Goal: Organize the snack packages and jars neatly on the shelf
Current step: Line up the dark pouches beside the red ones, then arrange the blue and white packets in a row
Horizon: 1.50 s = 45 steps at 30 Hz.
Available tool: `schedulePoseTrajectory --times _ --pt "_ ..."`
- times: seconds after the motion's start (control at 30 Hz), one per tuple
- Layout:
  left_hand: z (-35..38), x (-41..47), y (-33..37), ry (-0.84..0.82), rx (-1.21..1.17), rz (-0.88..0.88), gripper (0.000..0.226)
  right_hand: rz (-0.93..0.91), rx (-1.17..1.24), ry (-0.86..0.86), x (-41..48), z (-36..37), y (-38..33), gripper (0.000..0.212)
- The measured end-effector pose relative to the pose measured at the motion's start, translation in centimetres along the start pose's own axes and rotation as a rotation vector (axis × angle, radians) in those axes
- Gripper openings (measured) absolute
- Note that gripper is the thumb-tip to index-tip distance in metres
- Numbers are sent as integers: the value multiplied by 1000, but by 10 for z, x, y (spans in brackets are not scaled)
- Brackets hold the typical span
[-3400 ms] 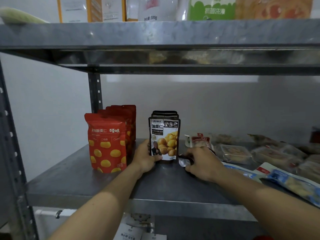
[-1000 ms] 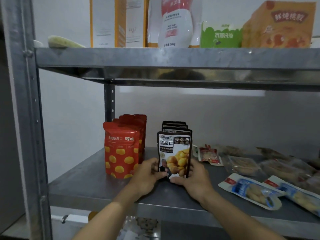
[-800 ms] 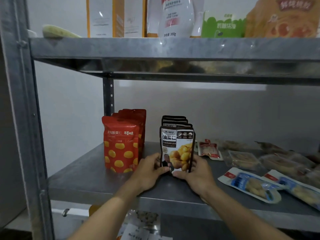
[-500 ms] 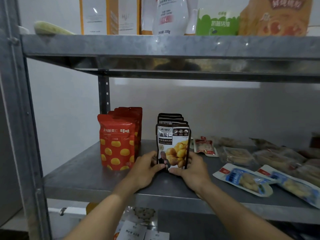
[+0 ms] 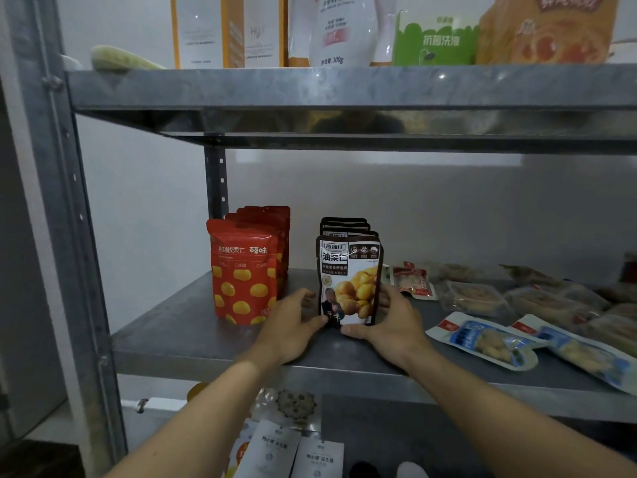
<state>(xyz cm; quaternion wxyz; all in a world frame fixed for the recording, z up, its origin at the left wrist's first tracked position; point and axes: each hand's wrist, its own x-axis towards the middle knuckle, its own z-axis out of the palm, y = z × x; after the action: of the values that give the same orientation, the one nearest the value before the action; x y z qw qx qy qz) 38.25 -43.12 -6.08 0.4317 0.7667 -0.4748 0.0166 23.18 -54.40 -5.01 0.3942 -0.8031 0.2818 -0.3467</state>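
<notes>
A row of black chestnut pouches stands upright on the metal shelf (image 5: 193, 336), and its front pouch (image 5: 348, 277) shows yellow chestnuts. My left hand (image 5: 293, 326) presses the front pouch's lower left side, and my right hand (image 5: 389, 322) cups its lower right side. Left of them stands a row of red pouches (image 5: 244, 270) with yellow dots. Two blue-and-white snack packs (image 5: 489, 339) lie flat to the right, one beside the other.
Clear-wrapped snack packs (image 5: 472, 296) and a small red-labelled pack (image 5: 412, 279) lie loose at the back right. The upper shelf (image 5: 310, 88) carries boxes and a white bottle. A steel upright (image 5: 58, 201) stands at the left. White pouches (image 5: 275, 450) sit below.
My right hand left the loose packs and came to the black front pouch, which both hands now hold. The view has shifted closer and slightly left.
</notes>
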Motion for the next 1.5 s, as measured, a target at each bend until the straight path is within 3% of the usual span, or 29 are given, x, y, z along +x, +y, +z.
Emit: schedulePoseTrajectory --times 0.17,0.3,0.43,0.67,0.93,1.2,1.33,1.5 --pt "-16 -44 19 80 361 72 54 -155 -522 -25 -32 -35 -5 105" --pt "-25 -69 43 2 512 65 64 -270 -767 -47 -52 -60 -4 103" --pt "-24 -87 60 -1 565 173 66 -245 -890 -88 -82 -80 -12 99" --pt "0 -105 96 -2 533 297 63 -221 -911 -5 -126 -101 -25 91" --pt "37 -99 133 -85 471 345 63 -173 -942 -29 -128 -138 -16 86" --pt "94 -28 158 -39 494 323 61 -232 -870 -41 -35 -182 20 75" --pt "120 20 161 -2 595 228 58 -357 -920 -91 19 -192 39 53" --pt "142 69 155 25 702 151 50 -354 -936 -168 82 -188 56 65"
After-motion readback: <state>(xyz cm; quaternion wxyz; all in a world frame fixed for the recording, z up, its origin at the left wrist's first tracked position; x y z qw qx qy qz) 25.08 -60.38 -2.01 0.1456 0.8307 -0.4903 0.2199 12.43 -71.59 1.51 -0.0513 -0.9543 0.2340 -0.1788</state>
